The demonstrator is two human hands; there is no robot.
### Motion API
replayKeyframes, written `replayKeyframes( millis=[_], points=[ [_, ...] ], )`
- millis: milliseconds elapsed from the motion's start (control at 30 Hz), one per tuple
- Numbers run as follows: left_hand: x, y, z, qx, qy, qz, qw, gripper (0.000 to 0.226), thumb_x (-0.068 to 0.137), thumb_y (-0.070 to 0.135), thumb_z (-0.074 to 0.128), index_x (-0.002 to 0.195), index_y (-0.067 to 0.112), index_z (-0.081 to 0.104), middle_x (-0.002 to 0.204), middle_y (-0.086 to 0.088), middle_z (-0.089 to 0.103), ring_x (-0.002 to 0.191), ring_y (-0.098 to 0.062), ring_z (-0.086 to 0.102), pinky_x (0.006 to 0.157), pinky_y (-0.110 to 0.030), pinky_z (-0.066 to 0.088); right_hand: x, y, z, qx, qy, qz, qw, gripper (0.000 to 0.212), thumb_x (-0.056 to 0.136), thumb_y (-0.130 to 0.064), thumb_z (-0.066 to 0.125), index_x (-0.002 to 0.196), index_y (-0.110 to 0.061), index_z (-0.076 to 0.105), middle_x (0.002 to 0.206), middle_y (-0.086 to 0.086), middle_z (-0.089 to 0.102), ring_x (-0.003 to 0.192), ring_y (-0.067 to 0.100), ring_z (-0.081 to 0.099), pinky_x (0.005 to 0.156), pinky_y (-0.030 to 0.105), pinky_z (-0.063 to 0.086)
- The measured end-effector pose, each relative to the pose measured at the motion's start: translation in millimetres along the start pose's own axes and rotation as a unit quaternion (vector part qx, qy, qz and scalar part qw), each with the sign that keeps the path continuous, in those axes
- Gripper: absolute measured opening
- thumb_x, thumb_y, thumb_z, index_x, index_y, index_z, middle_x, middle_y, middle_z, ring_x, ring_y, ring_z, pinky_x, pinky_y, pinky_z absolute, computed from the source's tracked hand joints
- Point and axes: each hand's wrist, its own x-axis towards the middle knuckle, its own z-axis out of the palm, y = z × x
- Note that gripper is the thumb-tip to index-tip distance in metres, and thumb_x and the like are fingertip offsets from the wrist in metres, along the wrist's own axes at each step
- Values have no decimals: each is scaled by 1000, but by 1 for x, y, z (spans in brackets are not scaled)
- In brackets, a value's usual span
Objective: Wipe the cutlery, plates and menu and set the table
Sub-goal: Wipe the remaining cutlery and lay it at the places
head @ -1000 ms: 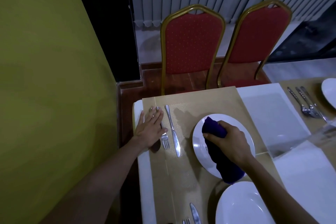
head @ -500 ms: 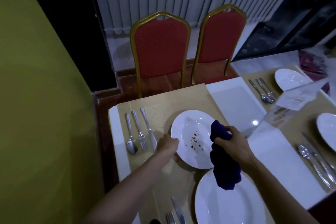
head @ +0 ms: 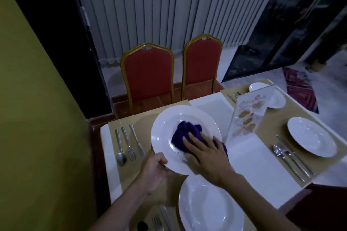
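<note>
The white plate [head: 165, 131] is tilted, with a bunched purple cloth [head: 185, 133] in its well. The spoon [head: 120, 148], fork [head: 128, 142] and knife [head: 137, 141] lie to its left.

Plate [head: 165, 137]: white, glazed, glossy, smooth.
Cloth [head: 180, 135]: purple fabric, matt, creased.
Cutlery [head: 128, 144]: polished metal, faint sheen.
Placemat [head: 129, 176]: tan, matt, fine woven grain.
Menu [head: 246, 118]: printed sheet behind clear glossy plastic.
Chairs [head: 148, 73]: red dotted fabric, gold metal frames.
</note>
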Motion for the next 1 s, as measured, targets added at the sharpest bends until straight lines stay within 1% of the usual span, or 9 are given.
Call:
replayKeyframes(
  millis=[67,167,333,500,600,667,800,900,1000],
  points=[
    [-19,-9,13,-6,-20,-31,999,38,72,-8,44,107,-3,58,92,-20,69,79,-29,69,57,-36,58,-24,-16,-1,3,52,-46,998,51,100,-47,18,150,-43,27,156,-13,35,137,27,41,104,52,38],
    [-41,-26,34,41,-43,-80,995,29,78,-10,34,95,-5,57,83,-17,63,68,-28,64,57,-37,57,-33,-13,-15,-10,75,-42,996,63,94,-37,45,151,-42,18,156,-11,33,130,25,43,95,47,43],
    [-60,-27,57,62,-25,4,998,61,75,-14,33,131,2,49,101,-13,64,68,-23,62,56,-37,56,-59,21,-54,-118,93,83,985,77,87,-23,64,152,-31,23,152,0,32,125,32,39,91,45,43],
    [-82,-41,74,96,-48,10,994,78,60,-3,45,138,-4,43,102,-17,67,75,-27,68,62,-40,57,-132,4,-50,-81,77,-69,991,72,65,-22,85,129,-35,55,128,-4,61,96,28,59,62,38,53],
    [-97,-59,90,151,-82,-33,985,75,60,-2,46,132,-18,34,77,-7,70,64,-21,67,65,-43,58,-127,8,-58,-86,117,-56,988,73,84,-33,69,148,-34,33,157,2,31,120,34,47,83,47,51],
    [-102,-62,100,175,-73,-22,982,78,59,-2,47,132,-21,28,75,-4,69,59,-18,64,65,-42,58,-123,26,-71,-99,121,23,987,80,92,-30,59,155,-31,11,164,3,6,133,35,31,100,50,40],
    [-106,-54,106,139,-56,37,988,84,53,-3,49,136,1,45,87,-11,69,61,-21,63,63,-41,57,-150,50,-74,-137,104,53,984,60,91,-24,59,146,-33,35,159,-3,27,131,35,34,99,51,32],
    [-113,-59,110,144,-81,25,986,59,55,-3,46,114,-5,54,78,-7,70,60,-19,65,59,-39,58,-184,30,-52,-32,109,-81,990,56,87,-21,64,135,-43,47,152,-16,39,121,26,45,87,42,36],
    [-124,-79,117,189,-118,-16,975,45,66,-4,43,108,-20,47,78,-10,67,67,-22,65,66,-44,59,-177,15,-44,-14,166,-81,983,62,85,-31,65,141,-40,41,157,-14,31,125,28,46,93,43,40]
  ],
)
